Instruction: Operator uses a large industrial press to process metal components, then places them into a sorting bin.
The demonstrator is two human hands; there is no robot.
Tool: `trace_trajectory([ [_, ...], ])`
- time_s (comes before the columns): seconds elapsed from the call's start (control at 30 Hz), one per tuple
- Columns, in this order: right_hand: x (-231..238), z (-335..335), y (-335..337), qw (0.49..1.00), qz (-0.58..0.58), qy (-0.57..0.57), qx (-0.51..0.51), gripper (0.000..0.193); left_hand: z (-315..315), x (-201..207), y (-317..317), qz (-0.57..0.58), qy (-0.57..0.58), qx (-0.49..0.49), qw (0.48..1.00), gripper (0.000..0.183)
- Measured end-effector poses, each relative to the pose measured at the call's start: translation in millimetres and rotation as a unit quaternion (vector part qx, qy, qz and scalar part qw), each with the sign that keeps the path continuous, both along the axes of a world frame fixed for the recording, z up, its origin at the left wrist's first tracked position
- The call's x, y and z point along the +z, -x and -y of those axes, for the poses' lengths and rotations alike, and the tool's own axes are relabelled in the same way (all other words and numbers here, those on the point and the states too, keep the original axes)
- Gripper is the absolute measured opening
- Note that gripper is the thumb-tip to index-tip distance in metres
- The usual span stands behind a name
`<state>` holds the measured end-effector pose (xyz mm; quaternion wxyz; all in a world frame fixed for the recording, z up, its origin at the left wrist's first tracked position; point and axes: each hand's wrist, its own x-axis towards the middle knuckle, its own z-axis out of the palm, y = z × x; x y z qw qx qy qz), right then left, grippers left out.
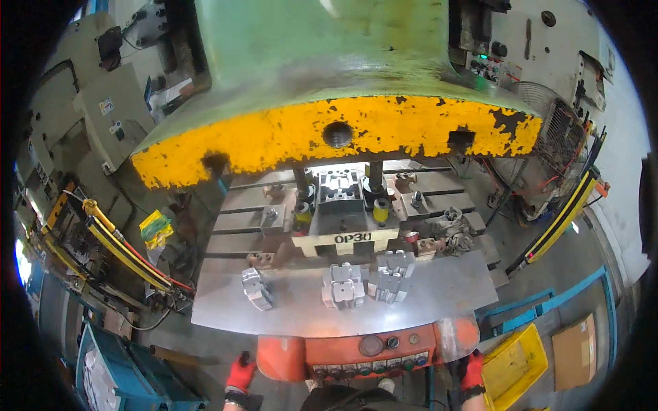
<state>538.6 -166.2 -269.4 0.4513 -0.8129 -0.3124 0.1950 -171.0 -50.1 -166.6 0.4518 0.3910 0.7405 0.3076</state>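
Note:
My left hand (240, 375), in a red glove with dark fingertips, is beside the left end of the orange-red control panel (329, 349). At its right end is my right hand (471, 370), gloved the same way. The fingers of both are too small and partly hidden to read. Beyond the panel, a metal sheet (439, 301) carries stamped silver metal parts: one part (256, 289) at the left, a stack (344, 286) in the middle and another stack (392, 277) right of it. Behind them stands a press die (339, 219) with a silver part (340, 183) on it.
The press ram (274, 133), green with a worn yellow edge, hangs above the die. Yellow guard bars (127, 240) flank the bed. Grey gloves (451, 231) lie right of the die. Around me are a blue cart (130, 373), a yellow bin (514, 366) and a cardboard box (574, 353).

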Motion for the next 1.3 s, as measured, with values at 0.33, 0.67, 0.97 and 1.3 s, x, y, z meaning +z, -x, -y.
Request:
trace_trajectory([
  [0.33,71,-78,3,0.945,0.15,0.026,0.29,0.037,-57,-19,-92,-0.157,-0.186,-0.197,0.95,0.057],
  [0.67,78,-88,13,0.931,0.174,0.033,0.318,0.037,-53,-6,-94,-0.179,-0.172,-0.201,0.948,0.057],
  [0.97,63,-80,10,0.962,0.059,0.028,0.265,0.037,-37,-9,-80,-0.187,-0.138,-0.213,0.949,0.058],
  [1.3,30,-45,-4,0.985,-0.055,-0.044,0.159,0.033,-89,134,-36,-0.459,0.113,-0.242,0.847,0.055],
])
